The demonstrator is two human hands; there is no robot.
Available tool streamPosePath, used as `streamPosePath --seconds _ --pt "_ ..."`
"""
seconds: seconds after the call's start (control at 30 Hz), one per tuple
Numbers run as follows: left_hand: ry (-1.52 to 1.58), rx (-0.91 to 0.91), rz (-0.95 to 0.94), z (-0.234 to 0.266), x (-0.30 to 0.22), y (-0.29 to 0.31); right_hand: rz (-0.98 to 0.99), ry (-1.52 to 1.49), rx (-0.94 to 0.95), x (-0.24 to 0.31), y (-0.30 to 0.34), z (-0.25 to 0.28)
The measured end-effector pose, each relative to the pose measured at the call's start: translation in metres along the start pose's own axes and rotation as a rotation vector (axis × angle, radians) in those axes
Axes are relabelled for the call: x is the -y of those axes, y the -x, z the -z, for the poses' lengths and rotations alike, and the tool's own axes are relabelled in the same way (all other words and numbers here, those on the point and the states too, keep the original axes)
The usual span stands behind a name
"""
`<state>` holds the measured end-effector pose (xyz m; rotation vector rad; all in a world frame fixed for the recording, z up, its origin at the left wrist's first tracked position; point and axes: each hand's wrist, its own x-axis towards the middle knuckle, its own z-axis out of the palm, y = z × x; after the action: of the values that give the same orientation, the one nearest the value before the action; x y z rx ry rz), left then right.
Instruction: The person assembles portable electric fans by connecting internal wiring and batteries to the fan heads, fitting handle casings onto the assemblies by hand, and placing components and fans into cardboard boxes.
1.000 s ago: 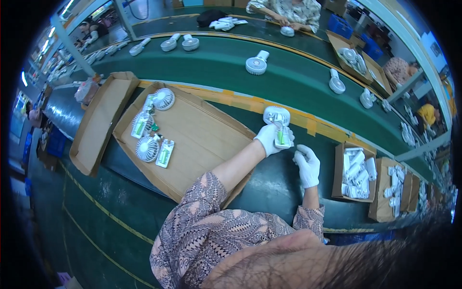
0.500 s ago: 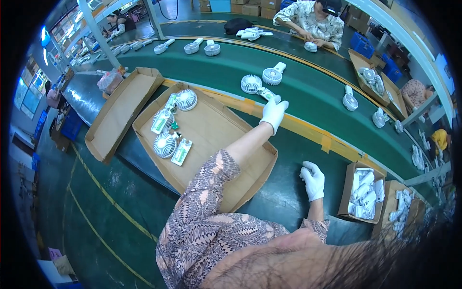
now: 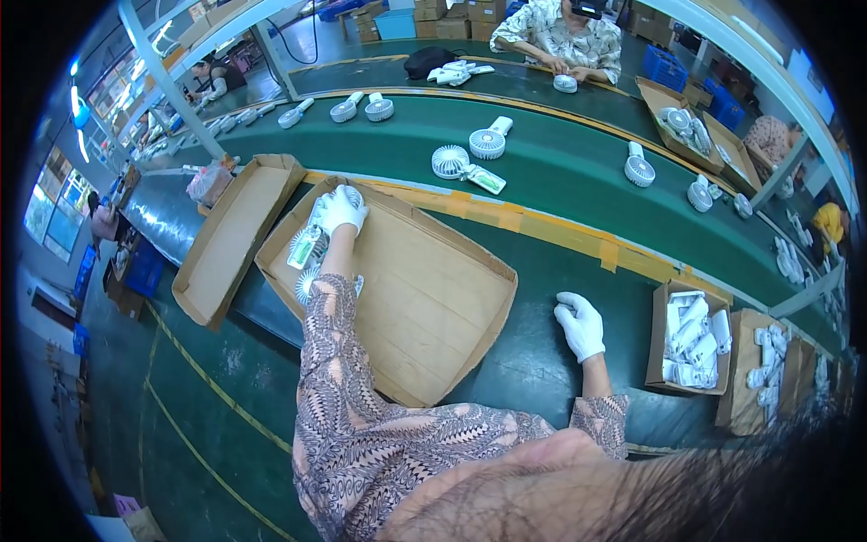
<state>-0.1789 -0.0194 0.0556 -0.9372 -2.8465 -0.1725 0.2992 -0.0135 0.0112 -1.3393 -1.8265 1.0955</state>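
Observation:
In a white glove, my left hand [image 3: 340, 213] is over the far left corner of a shallow cardboard tray [image 3: 432, 312], its fingers closed around a white handheld fan [image 3: 353, 195]. The glove hides most of that fan. Nearer in the same tray, another white fan with a green-labelled piece [image 3: 307, 247] lies beside it, and a further fan head [image 3: 305, 285] is partly covered by my left forearm. My right hand [image 3: 579, 327], also gloved, rests on the dark green table to the right of the tray, fingers curled, with nothing visible in them.
A green conveyor belt [image 3: 542, 191] runs across beyond the tray, bearing several white fans, one with a green-labelled handle [image 3: 485, 179]. An empty cardboard tray [image 3: 237, 239] stands at left. A box of white parts [image 3: 694, 348] is at right. A co-worker [image 3: 564, 45] handles a fan opposite.
My left hand has moved from the fan on the belt back leftward into the tray, onto a fan there. The belt fan stays on the belt. My right hand has hardly moved.

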Motion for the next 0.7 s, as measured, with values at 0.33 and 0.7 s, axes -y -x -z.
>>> streamPosePath --seconds 0.33,0.7 --pt "1.173 -0.381 0.365 0.007 0.002 -0.023 0.063 0.005 -0.005 -0.004 0.002 -0.004" --pt "1.697 -0.048 -0.727 0.133 -0.126 0.124 0.151 -0.212 -0.077 0.031 -0.006 0.015"
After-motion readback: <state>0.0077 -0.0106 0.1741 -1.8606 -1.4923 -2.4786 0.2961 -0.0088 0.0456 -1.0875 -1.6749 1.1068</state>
